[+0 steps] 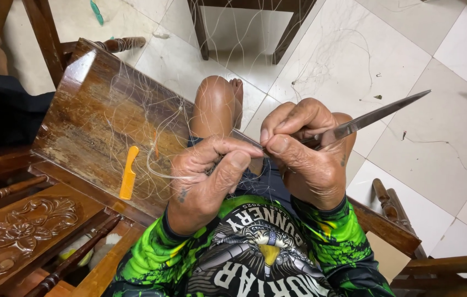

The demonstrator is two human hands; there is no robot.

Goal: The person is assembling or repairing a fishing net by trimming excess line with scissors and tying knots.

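On the worn wooden surface lies a comb; tiled floor beyond. Left hand pinches thin net, right hand grips a needle; threads are hard to follow.

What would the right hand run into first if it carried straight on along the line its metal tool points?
The right hand holds a long metal needle aimed up and to the right. Beyond its tip only the tiled floor shows, with loose net threads off to the side. The way looks free, though depth is unclear.
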